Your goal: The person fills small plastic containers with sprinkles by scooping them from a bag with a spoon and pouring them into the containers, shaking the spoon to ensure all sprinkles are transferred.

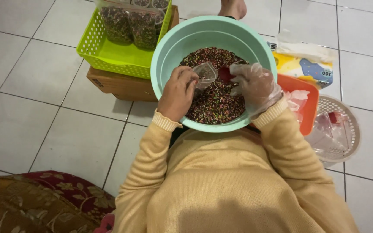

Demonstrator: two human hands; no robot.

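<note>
**Both hands in the bowl of sprinkles**

A mint-green bowl [169, 56] sits on the tiled floor [31, 125] in front of the person, holding a dark heap of multicoloured sprinkles [216, 103].

The left hand [177, 94] is bare. Its fingers are curled together and pinched on a small clear bag [205, 74], which it holds open-mouthed over the sprinkles, near the middle of the bowl. The right hand [255, 85] wears a thin clear glove; its fingers are closed on a small red scoop [226, 74], just beside the bag's mouth — whether scoop and bag touch cannot be told. Both yellow sleeves [277, 142] cross the bowl's near rim.

Around the bowl:

- At its far left, a lime-green basket [109, 56] rests on a brown box [117, 84]. Filled bags [130, 26] of the same sprinkles stand along the basket's far edge.
- At its right, an orange tray [305, 92] lies partly under the bowl's rim, with some crumpled clear plastic on it.
- Beyond the tray, a tissue pack [303, 64] in yellow and blue.
- Further right, a round white basket [346, 116] holds loose clear bags [329, 133] and a small red item — too small to tell what it is.
- At the floor's near left corner, a dark red patterned cushion [44, 198].
- A bare foot [233, 7] shows at the far edge, just behind the bowl.
</note>
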